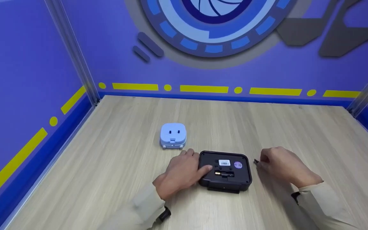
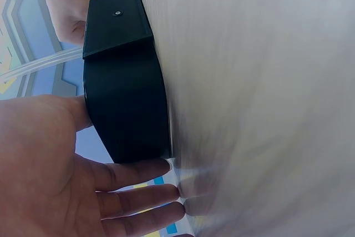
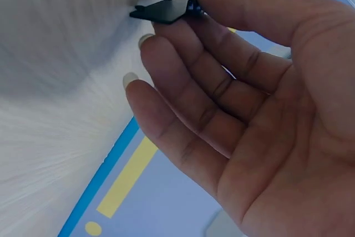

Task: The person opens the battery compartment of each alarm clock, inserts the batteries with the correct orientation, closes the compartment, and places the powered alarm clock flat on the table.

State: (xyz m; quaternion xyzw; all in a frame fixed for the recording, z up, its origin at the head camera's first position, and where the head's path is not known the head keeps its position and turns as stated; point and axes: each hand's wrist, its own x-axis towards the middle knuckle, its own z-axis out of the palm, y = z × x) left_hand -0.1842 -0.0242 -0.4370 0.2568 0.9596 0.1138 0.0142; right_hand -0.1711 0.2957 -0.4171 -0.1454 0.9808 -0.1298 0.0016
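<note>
A black box-shaped device [image 1: 209, 159] lies on the table with its labelled face up. An uncovered battery slot in that face shows a black battery [image 1: 225, 174] with a gold end. My left hand [image 1: 181, 169] rests along the device's left side, thumb over the top face; the left wrist view shows its fingers [image 2: 141, 200] straight, the index touching the side. To the right of the device, my right hand [image 1: 281, 164] pinches a small black battery cover [image 3: 163, 10] between thumb and fingertips, just above the table. Two small tabs stick out from the cover's edge.
A small light-blue case [image 1: 173, 135] with two dark pegs stands behind the device, a little to the left. The wooden table [image 1: 107, 143] is bounded by purple panels [image 1: 113, 64] at the back and sides.
</note>
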